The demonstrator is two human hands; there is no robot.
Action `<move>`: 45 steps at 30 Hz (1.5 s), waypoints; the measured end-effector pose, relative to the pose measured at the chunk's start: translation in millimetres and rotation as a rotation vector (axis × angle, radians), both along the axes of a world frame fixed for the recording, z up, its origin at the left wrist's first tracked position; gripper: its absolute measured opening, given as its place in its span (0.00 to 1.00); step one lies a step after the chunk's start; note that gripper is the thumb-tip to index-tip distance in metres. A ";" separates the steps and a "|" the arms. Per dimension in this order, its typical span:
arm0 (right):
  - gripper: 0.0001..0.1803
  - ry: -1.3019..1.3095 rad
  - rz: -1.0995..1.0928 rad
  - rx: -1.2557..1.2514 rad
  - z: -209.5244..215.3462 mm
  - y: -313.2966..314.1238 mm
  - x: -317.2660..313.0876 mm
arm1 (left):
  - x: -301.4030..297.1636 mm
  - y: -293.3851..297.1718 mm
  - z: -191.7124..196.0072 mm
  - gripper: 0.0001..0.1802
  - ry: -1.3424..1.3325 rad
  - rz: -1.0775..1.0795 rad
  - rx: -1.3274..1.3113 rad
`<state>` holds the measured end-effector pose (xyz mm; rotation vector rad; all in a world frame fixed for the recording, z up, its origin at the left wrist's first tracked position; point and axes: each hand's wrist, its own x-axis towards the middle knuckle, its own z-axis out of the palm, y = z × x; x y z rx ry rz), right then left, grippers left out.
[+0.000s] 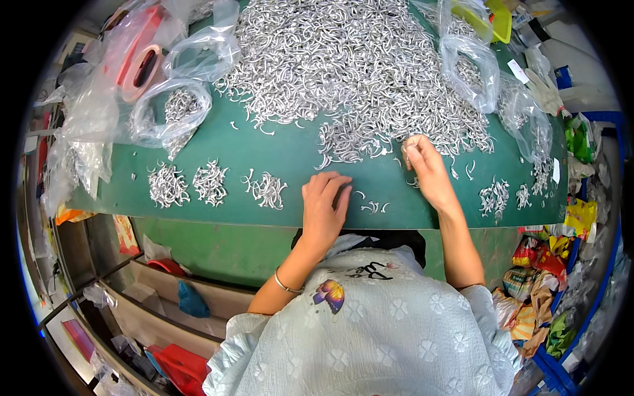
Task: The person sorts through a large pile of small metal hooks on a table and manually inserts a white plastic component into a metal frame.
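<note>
A big heap of small curved silver metal pieces (343, 59) covers the far middle of the green table (290, 155). At the heap's near edge, my right hand (428, 170) is raised with thumb and fingers pinched together; what is between the fingertips is too small to make out. My left hand (323, 201) rests on the table near the front edge, fingers bent and thumb apart, with nothing visible in it. Just right of it lie a few loose curved pieces (374, 207). Left of it sits a small pile of the same pieces (267, 191).
Two more small piles (168, 185) (210, 182) lie farther left, and others (494, 198) to the right. Clear plastic bags (170, 115) (470, 72) holding pieces flank the heap. Scissors with a pink handle (142, 74) lie at the far left. Wooden drawers (165, 297) stand below left.
</note>
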<state>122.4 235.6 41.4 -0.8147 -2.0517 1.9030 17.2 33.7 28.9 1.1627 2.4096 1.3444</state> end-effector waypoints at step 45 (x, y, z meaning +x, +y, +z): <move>0.10 -0.376 0.154 0.929 12.6 -26.2 -46.5 | -66.1 73.2 -11.6 0.10 0.210 -0.111 0.012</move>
